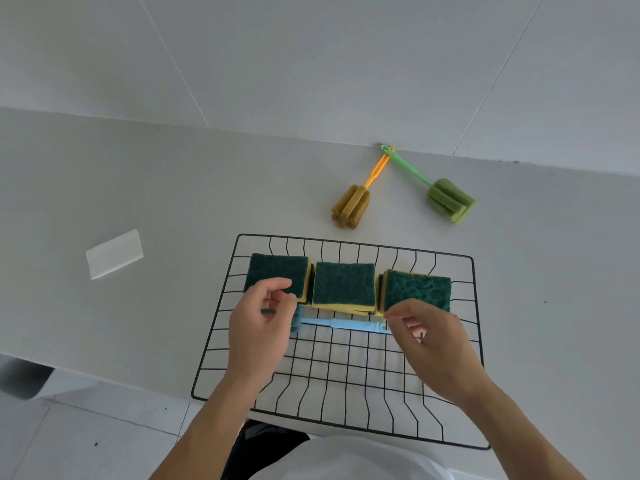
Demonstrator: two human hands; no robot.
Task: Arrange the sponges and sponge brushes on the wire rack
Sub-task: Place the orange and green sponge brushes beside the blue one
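A black wire rack (473,341) lies on the grey counter in front of me. Three green-and-yellow sponges stand in a row across its far half: left (277,270), middle (343,282), right (419,287). A blue sponge brush (343,323) lies flat on the rack just in front of them, its head hidden under my left hand (259,323). That hand hovers over the brush head with fingers loosely curled and holds nothing. My right hand (433,344) hovers over the handle end, thumb and fingers apart, also holding nothing.
An orange sponge brush (351,206) and a green sponge brush (448,199) lie on the counter beyond the rack, handles meeting at the wall. A white flat block (114,254) rests at the left. The counter's front edge runs under the rack, with tiled floor below.
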